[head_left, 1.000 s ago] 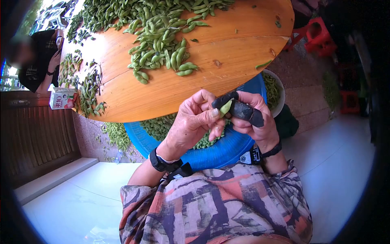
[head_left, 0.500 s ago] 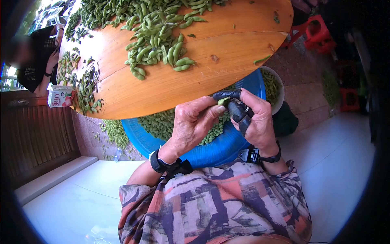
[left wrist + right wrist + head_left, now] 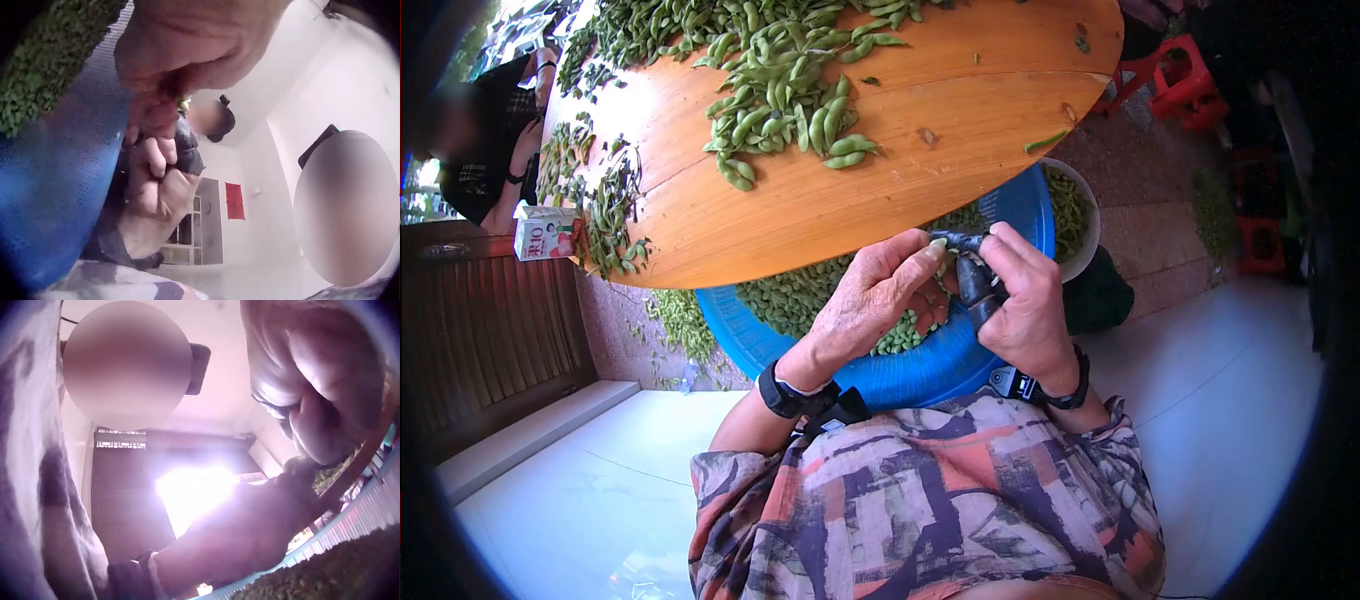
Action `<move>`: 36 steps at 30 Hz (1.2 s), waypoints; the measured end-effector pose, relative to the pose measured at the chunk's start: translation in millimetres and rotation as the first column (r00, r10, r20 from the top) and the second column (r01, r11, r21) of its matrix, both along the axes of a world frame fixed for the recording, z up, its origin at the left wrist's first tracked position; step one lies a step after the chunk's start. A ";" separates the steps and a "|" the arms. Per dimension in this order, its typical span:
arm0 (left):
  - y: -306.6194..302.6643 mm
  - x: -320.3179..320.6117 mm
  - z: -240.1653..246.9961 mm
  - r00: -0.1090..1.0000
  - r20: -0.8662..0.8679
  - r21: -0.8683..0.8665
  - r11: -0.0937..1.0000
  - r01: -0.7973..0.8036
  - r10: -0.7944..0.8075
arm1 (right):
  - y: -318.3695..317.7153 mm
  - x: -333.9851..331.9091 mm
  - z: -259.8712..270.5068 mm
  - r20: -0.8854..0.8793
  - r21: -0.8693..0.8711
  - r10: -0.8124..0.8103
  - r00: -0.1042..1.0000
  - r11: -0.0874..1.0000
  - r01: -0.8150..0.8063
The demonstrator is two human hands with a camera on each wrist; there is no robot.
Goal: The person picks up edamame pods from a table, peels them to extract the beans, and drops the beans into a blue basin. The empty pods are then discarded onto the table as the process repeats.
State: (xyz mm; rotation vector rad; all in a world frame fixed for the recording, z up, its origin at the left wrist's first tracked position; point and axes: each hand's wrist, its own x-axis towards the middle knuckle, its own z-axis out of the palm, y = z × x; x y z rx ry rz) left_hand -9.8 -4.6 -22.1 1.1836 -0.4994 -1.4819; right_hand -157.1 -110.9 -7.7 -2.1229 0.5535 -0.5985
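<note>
Over a blue plastic basin (image 3: 870,388) my two hands meet at a green soybean pod (image 3: 940,243), mostly hidden by the fingers. My left hand (image 3: 865,300) pinches it between thumb and forefinger. My right hand (image 3: 1030,300), its thumb and forefinger wrapped in black tape, grips the pod's other end. In the left wrist view a small bit of green shows between the fingertips. Below the hands, shelled green beans (image 3: 790,305) fill much of the basin.
A wooden table (image 3: 960,130) overhangs the basin's far side, bearing a heap of pods (image 3: 785,85). A juice carton (image 3: 545,235) stands at its left edge, near another person's arm (image 3: 518,165). A white bowl of pods (image 3: 1072,215) and red stools (image 3: 1185,88) are to the right.
The pod has turned and slipped further behind the fingers, where earlier it showed plainly. My right hand has rolled over, showing more of its back; the left thumb has moved up against the taped forefinger.
</note>
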 end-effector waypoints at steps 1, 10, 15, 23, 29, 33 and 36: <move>-0.8 0.1 1.8 0.999 -0.039 0.015 1.000 -0.001 0.002 | 2.2 -0.1 0.5 -0.028 -0.076 -0.001 1.000 0.997 -0.001; 2.3 -8.5 -14.4 0.989 -0.144 -0.051 0.997 -0.053 0.045 | 1.7 -0.4 -14.7 0.013 -0.124 -0.001 1.000 0.992 0.002; 2.9 -11.1 -23.9 0.989 -0.135 -0.049 0.996 -0.075 0.068 | 3.8 0.5 -13.6 -0.014 -0.137 -0.005 1.000 0.991 0.004; 1.1 -12.1 -14.1 0.981 -0.128 -0.012 0.989 -0.147 0.145 | 6.9 4.3 -12.9 0.062 -0.108 -0.038 0.997 0.993 0.045; 3.4 -9.4 -26.6 0.930 -0.334 0.006 0.987 -0.160 0.153 | -6.8 2.8 -17.3 0.012 0.152 0.003 1.000 0.988 -0.005; 6.9 -5.5 -14.5 0.974 0.172 -0.113 0.979 0.167 -0.146 | -17.4 -22.3 -1.9 0.019 0.642 -0.113 0.993 0.763 0.074; 6.9 14.9 25.5 0.671 0.692 -0.049 0.910 0.412 -0.266 | -51.5 -66.5 -4.0 -0.033 0.445 -0.292 0.956 0.852 0.275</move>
